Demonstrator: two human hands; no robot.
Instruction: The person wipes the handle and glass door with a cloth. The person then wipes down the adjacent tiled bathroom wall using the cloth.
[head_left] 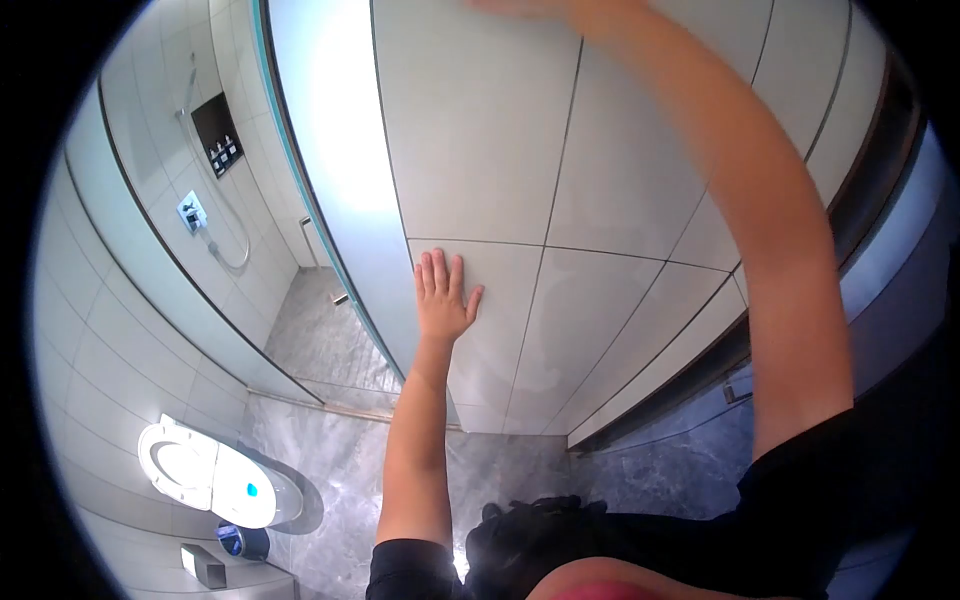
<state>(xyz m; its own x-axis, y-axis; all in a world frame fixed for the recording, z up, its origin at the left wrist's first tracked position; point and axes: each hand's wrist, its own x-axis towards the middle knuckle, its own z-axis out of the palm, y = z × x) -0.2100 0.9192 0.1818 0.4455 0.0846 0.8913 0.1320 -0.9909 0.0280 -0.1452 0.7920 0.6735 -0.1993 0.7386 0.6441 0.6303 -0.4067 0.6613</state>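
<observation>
My left hand (441, 295) lies flat against the tiled wall (478, 130), its fingers spread and pointing up, just below a horizontal grout line. Nothing is in it. High on the same wall, my right hand (530, 6) is cut off by the top edge of the view and smeared by motion. Its fingers are mostly hidden, so whether it holds anything cannot be seen. My right arm arches across the right side of the view. Faint hazy marks show on the lower tiles.
Left of the wall is a glass shower panel (335, 130). Behind it are a shower mixer (192, 212) and a niche (216, 130) with several bottles. A white toilet (235, 490), a bin (243, 541) and a paper holder (204, 566) stand lower left. A dark door frame (870, 150) runs along the right.
</observation>
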